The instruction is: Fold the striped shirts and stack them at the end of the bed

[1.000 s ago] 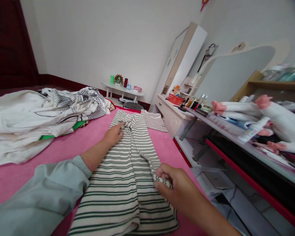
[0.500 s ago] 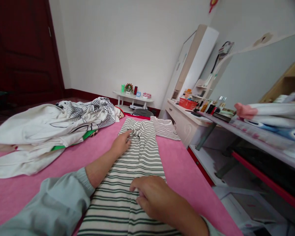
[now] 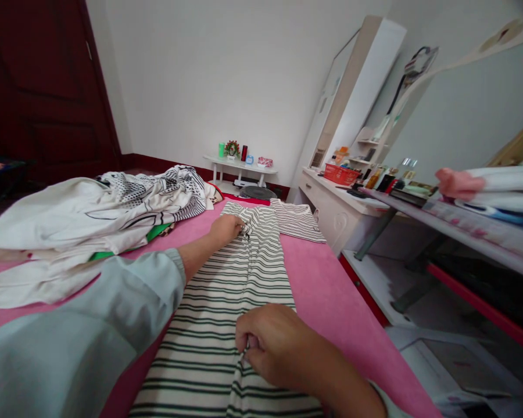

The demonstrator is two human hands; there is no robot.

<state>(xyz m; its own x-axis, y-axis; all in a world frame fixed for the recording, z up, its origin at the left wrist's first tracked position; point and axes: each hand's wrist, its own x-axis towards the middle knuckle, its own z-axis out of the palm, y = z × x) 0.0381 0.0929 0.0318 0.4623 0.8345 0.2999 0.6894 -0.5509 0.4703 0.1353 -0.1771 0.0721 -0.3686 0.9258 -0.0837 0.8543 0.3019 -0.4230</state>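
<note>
One striped garment (image 3: 224,305) beneath left hand (image 3: 225,230), farther, and right hand (image 3: 272,342), nearer, both in pinches on it.

Ahead of you is a plain white wall (image 3: 209,75), with a dark red baseboard (image 3: 142,162) along its foot. To your left stands a dark red panelled door (image 3: 47,81). Against the far wall, a low white stand (image 3: 239,165) carries a green cup (image 3: 221,150), a small potted plant (image 3: 232,148) and a pink patterned box (image 3: 265,162). Right of it you see a tall white cabinet (image 3: 361,93), leaning in your view, then a white dresser (image 3: 331,215) bearing a red basket (image 3: 340,173). A large mirror (image 3: 475,116) fills your upper right. Soft, even light covers the wall.
</note>
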